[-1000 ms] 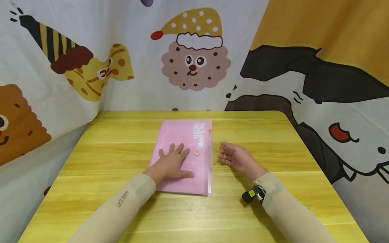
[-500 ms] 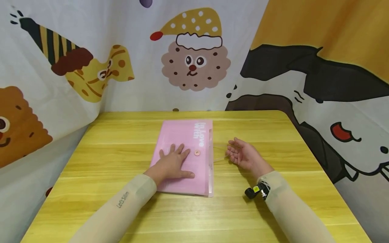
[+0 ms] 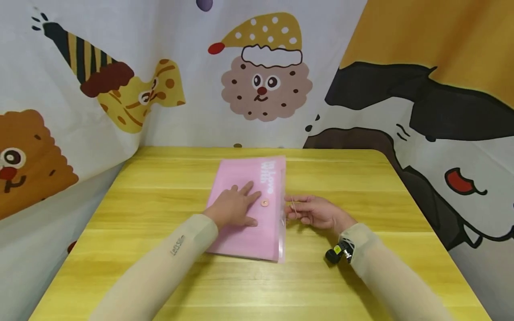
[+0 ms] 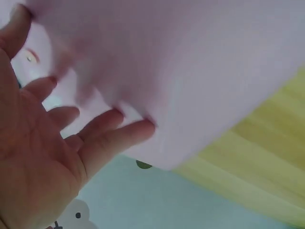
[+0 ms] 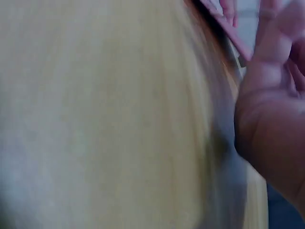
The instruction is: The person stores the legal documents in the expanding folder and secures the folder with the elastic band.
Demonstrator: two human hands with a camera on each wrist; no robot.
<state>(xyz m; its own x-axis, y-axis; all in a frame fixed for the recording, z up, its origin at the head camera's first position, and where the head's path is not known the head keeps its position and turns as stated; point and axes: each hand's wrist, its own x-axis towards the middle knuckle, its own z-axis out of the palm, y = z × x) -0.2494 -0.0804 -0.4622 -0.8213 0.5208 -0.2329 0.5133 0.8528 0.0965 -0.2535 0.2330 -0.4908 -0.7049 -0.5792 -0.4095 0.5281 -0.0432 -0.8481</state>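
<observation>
A pink document folder (image 3: 246, 240) with white lettering lies on the wooden table, a round button (image 3: 264, 203) near its right side. My left hand (image 3: 234, 205) rests on the folder's cover with its fingers spread; the left wrist view shows the fingertips (image 4: 145, 128) against the pink surface. At the folder's right edge, my right hand (image 3: 315, 211) holds a thin elastic cord (image 3: 294, 207) that loops across its fingers. In the right wrist view this hand (image 5: 274, 100) appears at the right, with the folder's edge (image 5: 233, 33) beyond it.
The yellow wooden table (image 3: 168, 187) extends around the folder on all sides. Behind it hangs a curtain (image 3: 192, 129) printed with cartoon figures. A small black camera (image 3: 333, 255) sits at my right wrist, close over the table.
My right hand first drew away to the right, stretching the cord, then came back to the folder's edge with its fingers straighter. My left hand stays on the cover, its fingers slightly shifted.
</observation>
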